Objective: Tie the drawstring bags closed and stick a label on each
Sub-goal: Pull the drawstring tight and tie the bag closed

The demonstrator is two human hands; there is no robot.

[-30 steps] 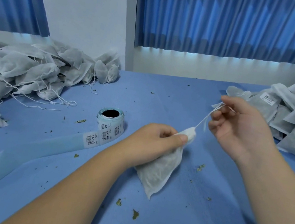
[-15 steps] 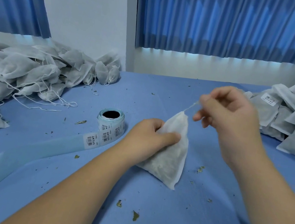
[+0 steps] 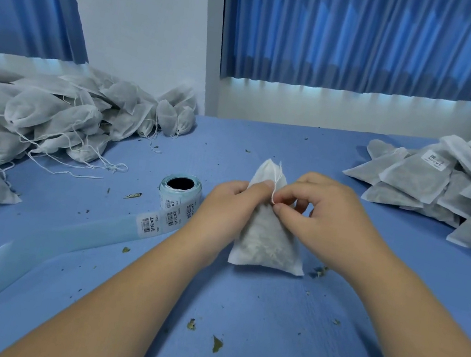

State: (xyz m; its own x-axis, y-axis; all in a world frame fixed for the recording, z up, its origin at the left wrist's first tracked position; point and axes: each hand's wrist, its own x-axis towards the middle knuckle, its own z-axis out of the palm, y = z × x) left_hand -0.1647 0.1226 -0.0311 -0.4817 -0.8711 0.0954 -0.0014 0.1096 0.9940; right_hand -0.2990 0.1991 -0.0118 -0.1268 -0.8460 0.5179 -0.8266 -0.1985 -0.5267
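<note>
1. Right hand [image 3: 333,224] pinches the string [image 3: 274,185] at the bag [image 3: 266,243] neck. Left hand [image 3: 229,208] grips the bag's left side.
2. Bag stands mid-worktop [image 3: 265,325], neck cinched. No finished knot visible, no label on it.
3. Label roll [image 3: 180,192] sits just left of the left hand.
4. Left-edge pile [image 3: 49,120]: unlabelled, strings loose, likely still to do. Right-edge pile [image 3: 447,184]: labelled, looks done.

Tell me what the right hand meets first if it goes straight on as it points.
Pointing left, the right hand would first meet the bag at its neck, beside the drawstring it pinches; the left hand lies beyond. Depth is unclear.
</note>
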